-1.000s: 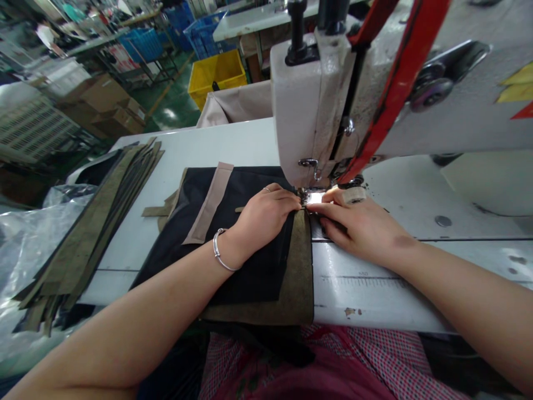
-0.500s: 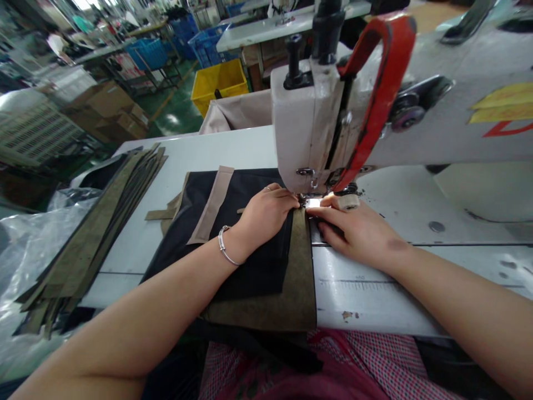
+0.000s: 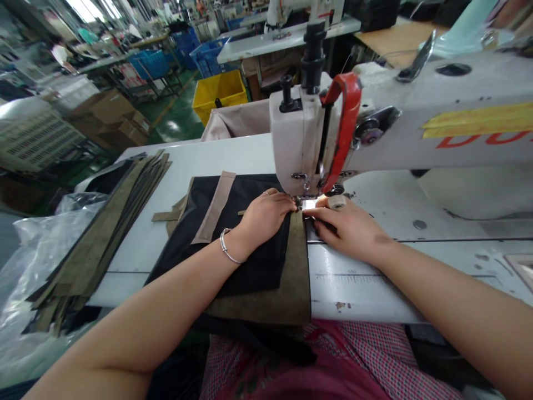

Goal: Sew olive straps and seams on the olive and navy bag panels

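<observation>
Where needle meets work, left hand (image 3: 266, 214) presses flat on black fabric (image 3: 233, 244); right hand (image 3: 347, 228) pinches edge at 3 o'clock — fabric likely soft, light, slippery; hold near seam.

The needle seems hidden behind the fingertips (image 3: 293, 204) and the sewing machine (image 3: 300, 139) head.

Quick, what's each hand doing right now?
Left hand: palm down, pressing the black fabric flat, gripping nothing.
Right hand: fingers resting flat beside the presser foot; any grip cannot be told.
</observation>
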Available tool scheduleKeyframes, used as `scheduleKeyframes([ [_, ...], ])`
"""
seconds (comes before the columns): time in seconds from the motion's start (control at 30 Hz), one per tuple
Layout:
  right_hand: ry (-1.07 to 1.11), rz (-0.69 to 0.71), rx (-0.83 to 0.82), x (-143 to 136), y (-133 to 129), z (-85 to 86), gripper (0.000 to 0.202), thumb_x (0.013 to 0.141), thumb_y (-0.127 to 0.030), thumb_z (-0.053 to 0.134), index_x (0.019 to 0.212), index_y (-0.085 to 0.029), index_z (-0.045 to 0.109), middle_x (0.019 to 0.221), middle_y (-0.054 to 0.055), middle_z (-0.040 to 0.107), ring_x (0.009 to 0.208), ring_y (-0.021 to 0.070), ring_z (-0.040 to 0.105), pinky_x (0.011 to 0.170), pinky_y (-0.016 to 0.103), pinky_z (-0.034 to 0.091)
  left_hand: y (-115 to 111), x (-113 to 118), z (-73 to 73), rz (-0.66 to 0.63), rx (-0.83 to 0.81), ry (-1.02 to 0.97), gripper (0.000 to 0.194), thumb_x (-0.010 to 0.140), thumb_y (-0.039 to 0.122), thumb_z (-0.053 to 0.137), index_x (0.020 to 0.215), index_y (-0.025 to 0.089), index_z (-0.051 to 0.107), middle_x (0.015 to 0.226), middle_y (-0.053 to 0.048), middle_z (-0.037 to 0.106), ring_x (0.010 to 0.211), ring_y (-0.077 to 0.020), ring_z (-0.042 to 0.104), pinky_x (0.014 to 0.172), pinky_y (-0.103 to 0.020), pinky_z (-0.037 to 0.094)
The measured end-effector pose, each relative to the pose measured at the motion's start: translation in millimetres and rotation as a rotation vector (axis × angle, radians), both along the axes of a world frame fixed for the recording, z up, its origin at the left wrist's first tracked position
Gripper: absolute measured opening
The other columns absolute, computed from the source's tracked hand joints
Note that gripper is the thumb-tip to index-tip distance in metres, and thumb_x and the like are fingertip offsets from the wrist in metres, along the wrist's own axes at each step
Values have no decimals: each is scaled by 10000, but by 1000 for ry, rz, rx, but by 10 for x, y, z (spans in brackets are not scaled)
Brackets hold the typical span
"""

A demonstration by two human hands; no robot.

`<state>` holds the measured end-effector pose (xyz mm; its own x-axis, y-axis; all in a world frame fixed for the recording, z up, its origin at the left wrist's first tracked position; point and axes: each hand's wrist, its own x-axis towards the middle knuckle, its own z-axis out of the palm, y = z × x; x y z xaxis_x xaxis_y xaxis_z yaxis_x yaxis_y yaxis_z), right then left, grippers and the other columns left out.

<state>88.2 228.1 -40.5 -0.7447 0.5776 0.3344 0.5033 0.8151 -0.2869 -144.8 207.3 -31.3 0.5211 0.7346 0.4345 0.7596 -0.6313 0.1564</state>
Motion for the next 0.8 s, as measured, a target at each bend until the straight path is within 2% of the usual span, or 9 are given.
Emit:
scheduleKeyframes([
  [0.13, 15, 14, 14, 4, 1, -12, 309, 887, -189, 503, 1161, -180, 647, 1065, 110, 623, 1035, 263, 554, 916, 433, 453, 53, 20, 2, 10, -36, 18, 171, 931, 143, 541, 965, 177, 706, 1042, -23, 733, 1000, -179, 657, 946, -349, 496],
  [0.23, 21, 25, 29, 21, 7, -33, 302, 885, -186, 510, 1154, -182, 648, 1065, 112, 627, 1029, 266, 557, 905, 439, 460, -73, -34, 201, -7, -159, 100, 230, 939, 175, 541, 1136, 164, 659, 1192, -54, 687, 1134, -186, 614, 1026, -357, 463],
  [0.3, 45, 33, 50, 38, 16, -50, 303, 884, -188, 519, 1157, -191, 650, 1064, 111, 633, 1019, 267, 564, 890, 447, 471, -323, -145, 397, 9, -250, 160, 434, 924, 304, 591, 1329, 158, 533, 1397, -105, 545, 1296, -209, 504, 1104, -380, 404],
  [0.37, 83, 52, 72, 51, 19, -62, 302, 883, -186, 523, 1153, -197, 656, 1063, 106, 644, 1004, 261, 577, 877, 448, 483, -685, -312, 554, 87, -324, 213, 758, 837, 507, 662, 1452, 166, 379, 1539, -153, 340, 1412, -258, 353, 1157, -434, 334],
  [0.43, 119, 105, 84, 50, -1, -57, 305, 880, -175, 520, 1148, -201, 664, 1076, 97, 654, 999, 250, 590, 872, 442, 496, -1076, -499, 608, 206, -384, 256, 1007, 701, 641, 722, 1495, 191, 297, 1574, -172, 247, 1448, -312, 267, 1168, -498, 297],
  [0.47, 135, 145, 84, 42, -28, -45, 309, 877, -167, 520, 1147, -205, 666, 1093, 92, 657, 1008, 246, 594, 880, 441, 499, -1254, -583, 593, 259, -403, 273, 1037, 679, 650, 733, 1501, 205, 284, 1575, -173, 240, 1450, -326, 259, 1164, -520, 294],
  [0.6, 140, 316, 26, -49, -252, 52, 331, 870, -158, 534, 1170, -218, 660, 1176, 80, 651, 1077, 235, 596, 940, 445, 499, -1710, -749, 384, 337, -397, 309, 779, 845, 518, 643, 1486, 212, 321, 1560, -167, 285, 1437, -300, 299, 1147, -505, 333],
  [0.7, 68, 357, -19, -141, -484, 114, 299, 885, -163, 527, 1146, -205, 668, 1186, 84, 654, 1098, 232, 597, 953, 442, 506, -1806, -718, 269, 321, -334, 306, 655, 889, 361, 609, 1465, 171, 361, 1532, -181, 338, 1422, -290, 333, 1139, -485, 355],
  [0.8, 56, 293, -33, -196, -668, 98, 272, 881, -160, 530, 1114, -187, 670, 1183, 96, 653, 1118, 241, 592, 972, 457, 502, -1807, -691, 291, 315, -309, 318, 598, 840, 119, 559, 1422, 139, 425, 1499, -168, 403, 1398, -253, 382, 1145, -431, 361],
])
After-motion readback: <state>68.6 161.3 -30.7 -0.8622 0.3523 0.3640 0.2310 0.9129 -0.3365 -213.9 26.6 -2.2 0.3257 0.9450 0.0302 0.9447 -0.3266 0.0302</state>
